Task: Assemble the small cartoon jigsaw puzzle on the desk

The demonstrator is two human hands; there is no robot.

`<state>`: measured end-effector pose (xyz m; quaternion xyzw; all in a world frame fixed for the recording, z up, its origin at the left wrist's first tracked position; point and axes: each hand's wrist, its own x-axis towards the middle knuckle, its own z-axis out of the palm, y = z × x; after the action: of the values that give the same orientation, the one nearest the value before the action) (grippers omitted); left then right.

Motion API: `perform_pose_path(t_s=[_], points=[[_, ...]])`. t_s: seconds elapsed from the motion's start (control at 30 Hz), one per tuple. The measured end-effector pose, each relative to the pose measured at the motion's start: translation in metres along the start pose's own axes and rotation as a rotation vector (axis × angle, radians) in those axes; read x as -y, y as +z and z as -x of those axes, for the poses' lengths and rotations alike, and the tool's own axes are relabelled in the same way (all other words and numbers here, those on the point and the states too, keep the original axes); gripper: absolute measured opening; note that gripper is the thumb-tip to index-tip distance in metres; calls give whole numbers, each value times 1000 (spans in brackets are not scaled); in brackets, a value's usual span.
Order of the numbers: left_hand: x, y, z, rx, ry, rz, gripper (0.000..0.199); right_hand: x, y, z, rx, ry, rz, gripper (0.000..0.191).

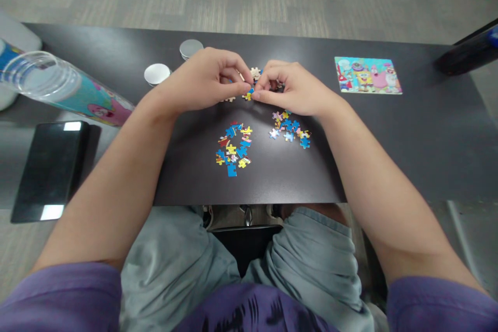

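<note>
Between my fingertips is a small blue and yellow puzzle piece (248, 94), just above the dark table. My left hand (218, 77) pinches it from the left side. From the right, my right hand (287, 85) has thumb and fingers closed on its other edge. More pieces lie behind and partly under both hands, among them a pale one (255, 73) turned face down. Nearer the front edge, a loose group of colourful pieces (232, 149) lies face up on the left, and a second group (289, 128) on the right, below my right hand.
A cartoon picture card (368, 75) lies at the right. White discs (157, 74) and grey discs (191, 48) sit behind my left forearm. At the left are a clear-topped tube (78, 85) and a black phone-like device (50, 166). A dark cylindrical object (467, 52) stands far right.
</note>
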<state>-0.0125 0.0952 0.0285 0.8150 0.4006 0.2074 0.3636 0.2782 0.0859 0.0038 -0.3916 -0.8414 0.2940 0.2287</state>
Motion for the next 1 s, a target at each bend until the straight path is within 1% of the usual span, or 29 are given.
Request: perform_pose_path(t_s=[0.1,0.2,0.27,0.3,0.4,0.47,0.6,0.67,0.77,0.83,0.9,1.0], points=[[-5,-5,0,-31,-59,-11,47,1,-1,2,31,22,-1,43],[-11,-10,1,-1,-140,-95,62,2,0,2,88,15,34,40],[-13,-12,1,-5,-163,-142,70,2,1,2,89,8,72,39],[-14,-12,1,-11,-168,-158,71,2,2,2,76,15,88,39],[-11,-11,0,-32,-170,-187,64,2,1,2,0,68,115,41],[-7,-10,-1,-3,-164,-181,59,2,0,2,-34,85,122,42],[3,-4,-2,-77,-69,-166,36,0,3,1,-25,51,156,37],[7,-1,-2,-88,-31,-167,29,-1,7,0,-18,24,175,36],[9,3,-2,-30,-14,-183,29,-2,11,-1,5,-14,170,41],[10,5,-3,-15,3,-217,31,-3,11,-2,24,-32,156,45],[12,7,-3,-22,23,-262,32,-2,10,-2,17,-35,148,44],[14,10,-4,-25,36,-299,34,-2,6,-1,-25,-13,154,39]])
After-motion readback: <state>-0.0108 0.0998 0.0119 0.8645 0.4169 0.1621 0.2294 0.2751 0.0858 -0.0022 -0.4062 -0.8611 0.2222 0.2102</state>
